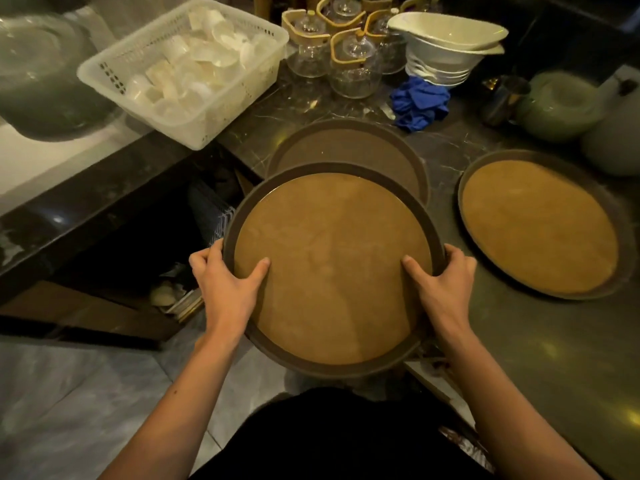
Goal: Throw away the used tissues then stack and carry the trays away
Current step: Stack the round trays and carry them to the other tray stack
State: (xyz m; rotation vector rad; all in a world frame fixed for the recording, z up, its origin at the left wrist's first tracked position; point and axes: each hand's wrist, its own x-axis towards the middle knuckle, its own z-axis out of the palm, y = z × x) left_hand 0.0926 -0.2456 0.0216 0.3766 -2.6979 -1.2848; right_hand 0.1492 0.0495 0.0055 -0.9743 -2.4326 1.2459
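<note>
I hold a round brown tray (329, 265) with a cork-coloured inside, raised above the counter's front edge. My left hand (227, 284) grips its left rim and my right hand (441, 285) grips its right rim, thumbs lying on the tray's inner surface. Partly under its far side a second round tray (346, 147) lies flat on the dark counter. A third round tray (540, 225) lies flat to the right. No tissues show on any tray.
A white plastic basket (187, 67) of small cups stands at the back left. Glass jars with wooden handles (349, 60), stacked white bowls (446, 46), a blue cloth (419, 102) and a green pot (557, 105) line the back. An open shelf (180, 278) lies below left.
</note>
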